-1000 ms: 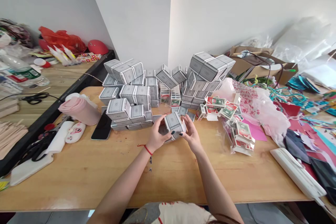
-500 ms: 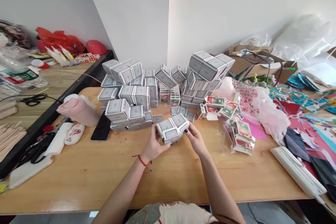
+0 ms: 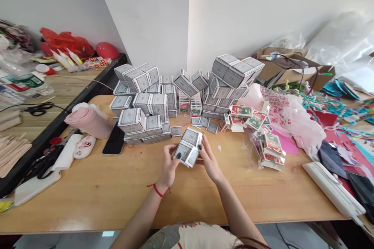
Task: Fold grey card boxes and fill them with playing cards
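Between my hands is a box-like block made of grey patterned playing cards (image 3: 189,142), tilted just above the table. My left hand (image 3: 169,163) grips its left side, thumb on top. My right hand (image 3: 210,160) holds the right side, with its fingers along the edge and partly hidden below. Beyond them stand stacked card blocks on the left (image 3: 150,103) and a taller stack on the right (image 3: 233,72). A few loose grey cards (image 3: 212,127) lie in front of the right stack.
Red-and-green card boxes (image 3: 257,118) and a crumpled plastic bag (image 3: 300,124) lie on the right. A white power strip (image 3: 333,188) runs along the right edge. At left are a phone (image 3: 114,140), a pink roll (image 3: 89,122) and black-handled scissors (image 3: 43,163).
The card block has turned in my hands, and its long side now points away from me. My left thumb has moved on top. A small pale scrap now shows on the table.
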Available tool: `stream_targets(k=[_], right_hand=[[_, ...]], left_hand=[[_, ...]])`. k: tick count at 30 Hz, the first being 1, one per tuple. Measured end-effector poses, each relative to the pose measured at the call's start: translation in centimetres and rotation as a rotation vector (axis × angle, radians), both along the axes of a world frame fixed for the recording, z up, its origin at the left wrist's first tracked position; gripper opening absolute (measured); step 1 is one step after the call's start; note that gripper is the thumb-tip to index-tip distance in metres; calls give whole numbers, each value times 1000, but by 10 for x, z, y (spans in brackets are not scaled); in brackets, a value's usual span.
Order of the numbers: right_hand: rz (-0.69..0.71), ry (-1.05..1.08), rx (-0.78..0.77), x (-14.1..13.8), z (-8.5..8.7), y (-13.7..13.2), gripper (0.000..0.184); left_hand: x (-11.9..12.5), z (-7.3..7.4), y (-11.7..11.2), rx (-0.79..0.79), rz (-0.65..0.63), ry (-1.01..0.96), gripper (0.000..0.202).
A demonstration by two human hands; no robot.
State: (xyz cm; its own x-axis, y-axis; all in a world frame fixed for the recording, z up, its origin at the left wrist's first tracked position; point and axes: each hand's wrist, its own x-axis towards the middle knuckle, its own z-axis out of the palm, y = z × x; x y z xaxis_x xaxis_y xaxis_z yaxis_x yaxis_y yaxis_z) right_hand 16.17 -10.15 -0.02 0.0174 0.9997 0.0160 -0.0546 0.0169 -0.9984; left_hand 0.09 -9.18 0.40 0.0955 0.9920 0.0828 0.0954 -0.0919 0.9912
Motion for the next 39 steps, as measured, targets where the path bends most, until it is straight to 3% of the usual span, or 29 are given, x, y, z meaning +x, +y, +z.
stream_targets(k=[3, 8, 13, 39], right_hand=[[30, 16, -60, -3, 5, -1, 59], [-6, -89, -12, -15, 7, -4, 57], [-57, -146, 36, -22, 4, -3, 60], [-83, -113, 87, -17, 10, 1, 53]], left_hand=[[-2, 10, 12, -114, 51, 51, 35], [7, 12, 19, 10, -81, 178, 42], [15, 7, 14, 49, -28, 210, 44], [8, 7, 22, -50, -17, 69, 43]])
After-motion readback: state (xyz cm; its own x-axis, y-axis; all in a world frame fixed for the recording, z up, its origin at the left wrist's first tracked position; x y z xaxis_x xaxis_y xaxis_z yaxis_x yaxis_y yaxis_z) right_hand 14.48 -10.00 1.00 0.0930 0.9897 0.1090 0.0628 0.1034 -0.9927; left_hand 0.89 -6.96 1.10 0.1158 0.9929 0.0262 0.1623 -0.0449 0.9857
